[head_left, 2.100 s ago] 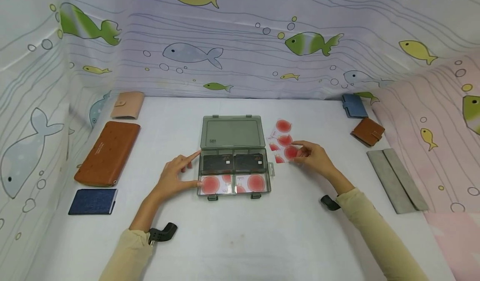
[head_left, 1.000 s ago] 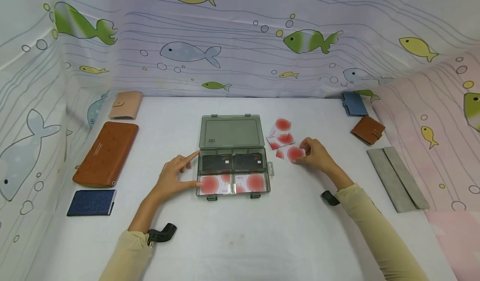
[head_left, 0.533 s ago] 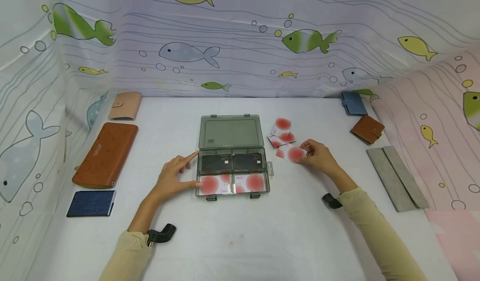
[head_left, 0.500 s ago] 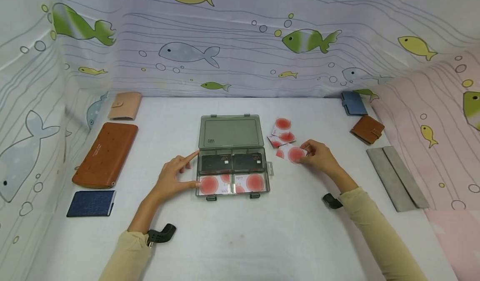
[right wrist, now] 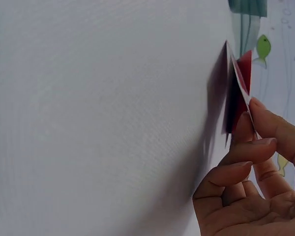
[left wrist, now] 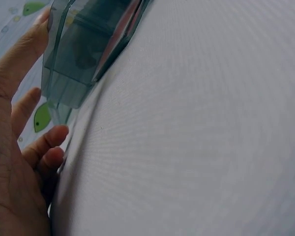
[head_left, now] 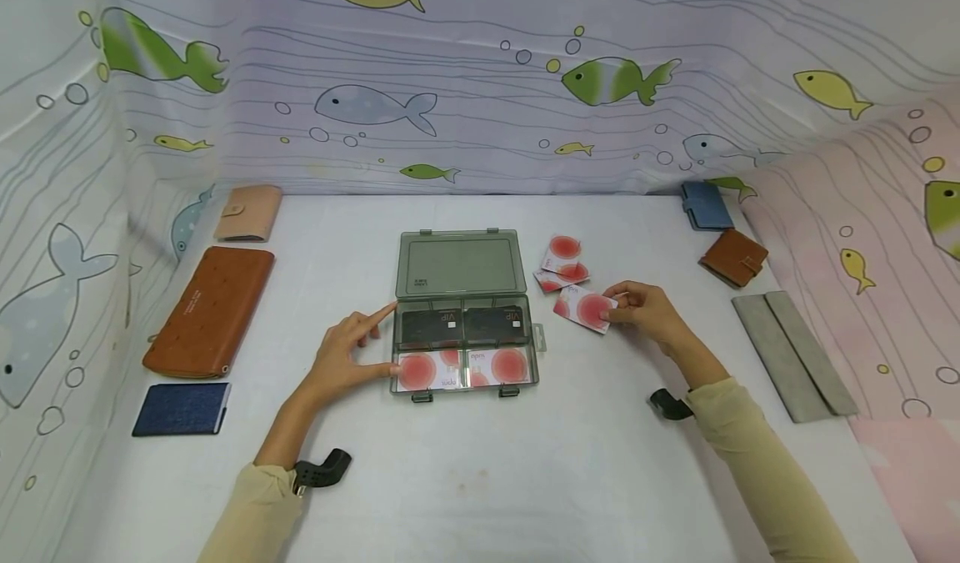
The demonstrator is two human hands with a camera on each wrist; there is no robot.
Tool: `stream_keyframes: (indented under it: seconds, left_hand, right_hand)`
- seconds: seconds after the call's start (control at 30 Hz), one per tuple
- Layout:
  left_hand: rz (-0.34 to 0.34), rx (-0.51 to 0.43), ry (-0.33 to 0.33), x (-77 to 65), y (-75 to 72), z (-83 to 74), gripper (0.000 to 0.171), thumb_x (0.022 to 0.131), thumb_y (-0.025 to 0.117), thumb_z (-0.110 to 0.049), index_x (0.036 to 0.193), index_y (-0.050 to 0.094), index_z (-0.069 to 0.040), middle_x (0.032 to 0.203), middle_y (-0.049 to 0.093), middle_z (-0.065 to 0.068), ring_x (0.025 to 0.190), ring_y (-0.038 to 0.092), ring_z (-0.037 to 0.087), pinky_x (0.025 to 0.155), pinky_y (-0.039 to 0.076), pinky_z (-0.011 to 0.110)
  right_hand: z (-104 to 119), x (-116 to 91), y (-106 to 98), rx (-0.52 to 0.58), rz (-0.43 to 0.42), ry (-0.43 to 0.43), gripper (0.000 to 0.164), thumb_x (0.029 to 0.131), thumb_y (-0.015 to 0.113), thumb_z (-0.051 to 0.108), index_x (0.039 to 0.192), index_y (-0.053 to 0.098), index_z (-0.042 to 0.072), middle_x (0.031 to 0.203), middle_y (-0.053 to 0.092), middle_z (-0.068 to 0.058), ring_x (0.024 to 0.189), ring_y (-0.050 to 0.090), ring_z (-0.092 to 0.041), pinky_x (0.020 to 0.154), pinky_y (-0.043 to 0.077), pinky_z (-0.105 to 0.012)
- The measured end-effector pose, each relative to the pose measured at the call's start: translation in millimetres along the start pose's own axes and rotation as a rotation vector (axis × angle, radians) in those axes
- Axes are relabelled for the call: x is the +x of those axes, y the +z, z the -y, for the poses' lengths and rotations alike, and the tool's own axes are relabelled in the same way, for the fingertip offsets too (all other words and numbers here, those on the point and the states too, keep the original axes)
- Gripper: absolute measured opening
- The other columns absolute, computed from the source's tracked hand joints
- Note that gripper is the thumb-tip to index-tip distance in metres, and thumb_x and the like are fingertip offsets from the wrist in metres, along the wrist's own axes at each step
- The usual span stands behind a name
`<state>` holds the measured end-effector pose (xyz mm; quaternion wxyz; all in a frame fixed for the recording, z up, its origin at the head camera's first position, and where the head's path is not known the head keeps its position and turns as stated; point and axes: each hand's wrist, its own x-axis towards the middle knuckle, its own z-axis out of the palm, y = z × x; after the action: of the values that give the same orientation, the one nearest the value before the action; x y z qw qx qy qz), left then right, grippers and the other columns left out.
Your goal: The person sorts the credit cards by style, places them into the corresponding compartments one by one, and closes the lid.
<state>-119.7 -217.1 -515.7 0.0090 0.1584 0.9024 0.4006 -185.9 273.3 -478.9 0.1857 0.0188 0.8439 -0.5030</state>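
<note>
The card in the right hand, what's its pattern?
The card is white with pinkish-red round patches, best seen in the head view.

Midway on the table (head_left: pixel 465 471) stands a card box (head_left: pixel 461 298), loose cards (head_left: pixel 564 250) right of it, wallets (head_left: pixel 213 309) along both side edges.

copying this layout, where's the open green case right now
Near the head view's middle, the open green case lies on the table, between the left hand touching its left side and the red-and-white card in the right hand.
</note>
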Motion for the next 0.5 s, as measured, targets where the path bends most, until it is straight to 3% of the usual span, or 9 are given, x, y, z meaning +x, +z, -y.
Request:
stream_keyframes:
  seconds: [0.5]
  left_hand:
    - [-0.004, -0.010, 0.012, 0.4, 0.0, 0.8, 0.092, 0.070, 0.088, -0.033, 0.150, 0.045, -0.028, 0.095, 0.048, 0.001, 0.079, 0.036, 0.015, 0.084, 0.024, 0.044]
  right_hand:
    - [5, -19, -3, 0.126, -0.009, 0.037, 0.042, 0.089, 0.075, 0.018, 0.124, 0.060, -0.001, 0.070, 0.051, 0.008, 0.071, 0.048, -0.010, 0.068, 0.044, -0.026]
